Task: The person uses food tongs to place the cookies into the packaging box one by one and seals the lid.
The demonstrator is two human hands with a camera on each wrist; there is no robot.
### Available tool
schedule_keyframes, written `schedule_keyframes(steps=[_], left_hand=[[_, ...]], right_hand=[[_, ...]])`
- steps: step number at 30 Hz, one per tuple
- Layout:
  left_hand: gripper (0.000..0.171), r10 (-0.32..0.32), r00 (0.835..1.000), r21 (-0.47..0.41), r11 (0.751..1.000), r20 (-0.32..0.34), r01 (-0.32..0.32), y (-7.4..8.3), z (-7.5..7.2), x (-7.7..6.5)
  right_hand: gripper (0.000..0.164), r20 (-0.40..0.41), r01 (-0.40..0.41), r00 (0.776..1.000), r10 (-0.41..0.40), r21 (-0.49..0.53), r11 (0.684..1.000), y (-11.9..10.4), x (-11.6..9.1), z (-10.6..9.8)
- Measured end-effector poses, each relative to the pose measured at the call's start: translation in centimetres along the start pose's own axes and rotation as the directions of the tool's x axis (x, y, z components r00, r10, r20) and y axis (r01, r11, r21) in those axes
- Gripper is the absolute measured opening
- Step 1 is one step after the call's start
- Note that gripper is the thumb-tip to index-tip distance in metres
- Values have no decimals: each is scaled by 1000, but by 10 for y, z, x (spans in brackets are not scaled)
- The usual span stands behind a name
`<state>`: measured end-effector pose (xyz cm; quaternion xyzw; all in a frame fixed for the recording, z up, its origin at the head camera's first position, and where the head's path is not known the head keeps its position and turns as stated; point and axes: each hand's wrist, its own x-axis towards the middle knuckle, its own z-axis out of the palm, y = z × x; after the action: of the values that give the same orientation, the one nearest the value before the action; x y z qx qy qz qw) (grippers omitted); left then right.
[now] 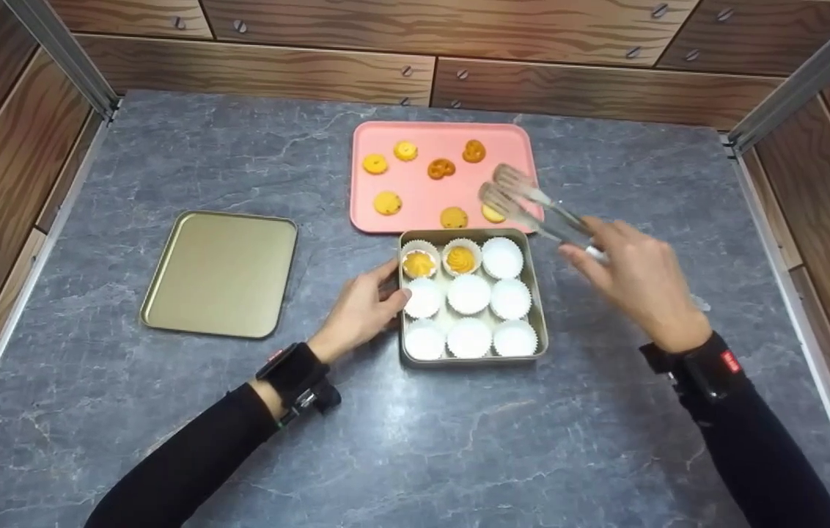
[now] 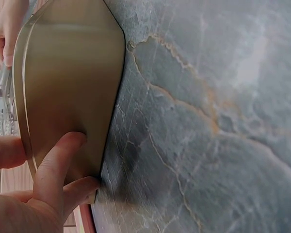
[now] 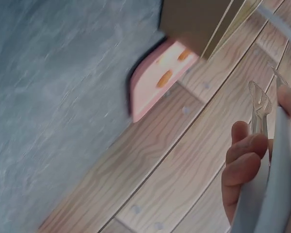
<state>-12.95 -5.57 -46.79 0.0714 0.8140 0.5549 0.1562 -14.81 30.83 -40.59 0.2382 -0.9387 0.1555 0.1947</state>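
Head view first, and here's the right grip [image 1: 631, 282] wrapped round the tongs [image 1: 538, 196], whose arms stand apart over the near right of the pink tray [image 1: 419, 183]; a yellow biscuit [image 1: 493, 214] sits just under the lower tip, all a bit blurred, so whether they touch I can't tell; across to the left grip [image 1: 360, 304], pinching the side of the tin [image 1: 537, 297] on the desk [image 1: 349, 455]; two piped biscuits [image 1: 460, 259] sit in the far row, while seven white cups [image 1: 468, 295] stand empty; best play, I'd judge, is one tip either side of the biscuit, then a soft squeeze, because it looks crumbly; over to the left wrist view, fingertips pressed to the tin's outer wall, a good brace provided they don't tug; and the right wrist view, tongs in hand, tips parted, nothing between them that I can see; a low, slow carry over the rim should spare the cups a knock.
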Motion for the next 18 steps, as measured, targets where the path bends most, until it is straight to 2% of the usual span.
schedule_keyframes(steps=[4, 11, 18], left_hand=[[68, 6, 1000, -10, 1000, 0, -6, 0, 0, 0], [68, 22, 1000, -30, 999, 10, -22, -2, 0, -1], [69, 24, 1000, -37, 999, 9, -24, -1, 0, 0]], right_hand=[[49, 6, -48, 999, 48, -31, 998, 14, 1, 4], [46, 104, -109, 988, 115, -67, 992, 34, 0, 20], [45, 181, -112, 976, 124, -77, 991, 42, 4, 31]])
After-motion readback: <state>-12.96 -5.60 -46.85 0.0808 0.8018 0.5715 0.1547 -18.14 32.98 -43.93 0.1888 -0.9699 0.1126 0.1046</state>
